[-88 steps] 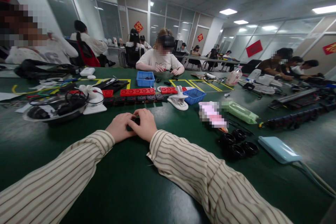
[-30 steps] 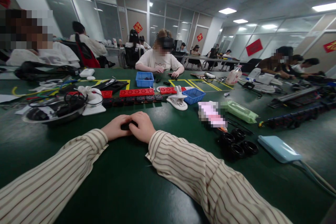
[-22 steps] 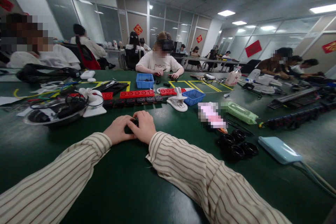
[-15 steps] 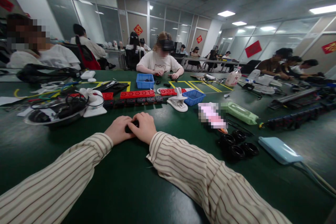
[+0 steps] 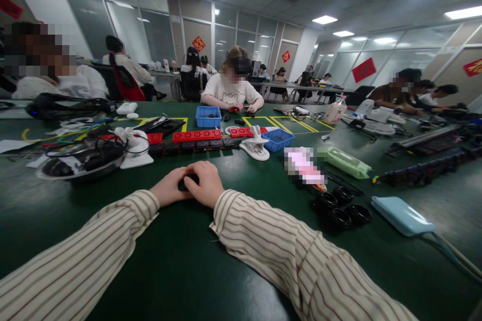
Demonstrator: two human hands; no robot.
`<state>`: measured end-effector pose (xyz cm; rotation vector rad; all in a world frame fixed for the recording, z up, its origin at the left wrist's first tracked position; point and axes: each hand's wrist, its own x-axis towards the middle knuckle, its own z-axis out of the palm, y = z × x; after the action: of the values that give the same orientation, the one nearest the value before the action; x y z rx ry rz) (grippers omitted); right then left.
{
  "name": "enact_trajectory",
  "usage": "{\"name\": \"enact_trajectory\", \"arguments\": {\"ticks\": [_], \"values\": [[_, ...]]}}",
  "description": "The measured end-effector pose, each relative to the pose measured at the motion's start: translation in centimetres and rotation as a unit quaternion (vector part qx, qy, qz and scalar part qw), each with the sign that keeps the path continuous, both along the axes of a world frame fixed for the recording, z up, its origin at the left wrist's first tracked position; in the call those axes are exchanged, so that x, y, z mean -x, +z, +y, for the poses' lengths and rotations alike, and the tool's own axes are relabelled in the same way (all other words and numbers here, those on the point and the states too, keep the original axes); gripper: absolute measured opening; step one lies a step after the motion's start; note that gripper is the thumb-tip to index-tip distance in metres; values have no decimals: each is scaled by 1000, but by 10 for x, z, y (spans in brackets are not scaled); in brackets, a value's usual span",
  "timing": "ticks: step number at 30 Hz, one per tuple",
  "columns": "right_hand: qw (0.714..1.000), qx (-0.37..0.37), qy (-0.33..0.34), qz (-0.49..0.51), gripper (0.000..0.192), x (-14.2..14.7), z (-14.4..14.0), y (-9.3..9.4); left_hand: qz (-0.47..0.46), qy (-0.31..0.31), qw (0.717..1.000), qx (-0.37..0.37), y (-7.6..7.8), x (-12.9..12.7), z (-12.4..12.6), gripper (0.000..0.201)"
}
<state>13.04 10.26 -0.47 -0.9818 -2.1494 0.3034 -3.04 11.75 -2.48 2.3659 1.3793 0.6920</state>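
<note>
Hands meet at the middle of the green table (image 5: 181, 261), both resting on its surface with striped sleeves running back toward the camera. The left hand (image 5: 169, 191) and the right hand (image 5: 205, 185) are pressed together, fingers curled around a small black part (image 5: 185, 183) of which only a dark sliver shows between them; both hands are closed on it, the right hand's fingers lying over its top. What the part is cannot be told, so little of it shows.

Judging from how fully two hands cover it, the part is likely light, and probably hard plastic like the socket pieces nearby, so stiff rather than soft. Being so small, it would best be pinched by its sides between thumb and forefinger, low over the table, since it could slip out and skid on the smooth mat.

Just beyond the hands lies a row of black socket modules (image 5: 192, 145), with a red socket strip (image 5: 198, 135) behind it. A white clamp (image 5: 256, 146) and a blue basket (image 5: 278, 139) sit to the right, black rings (image 5: 339, 208) nearer on that side. A person in a white shirt (image 5: 231, 91) works opposite.
</note>
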Motion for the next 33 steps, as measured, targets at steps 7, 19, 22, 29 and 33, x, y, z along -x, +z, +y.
{"name": "enact_trajectory", "arguments": {"ticks": [7,19,22,29,33], "values": [[996,18,-75,-39,19,4,5,-6,74,17,997,-33,4,-5,-4,41],[999,-15,41,-21,13,1,5,-4,34,-25,999,-21,0,0,0,31],[999,-17,31,18,21,1,3,-2,27,-19,999,-10,-1,1,1,41],[997,9,-66,26,26,2,3,-5,37,6,999,-20,0,-2,-2,47],[995,18,-94,-7,26,3,4,-6,52,30,998,-35,2,-4,-5,47]]}}
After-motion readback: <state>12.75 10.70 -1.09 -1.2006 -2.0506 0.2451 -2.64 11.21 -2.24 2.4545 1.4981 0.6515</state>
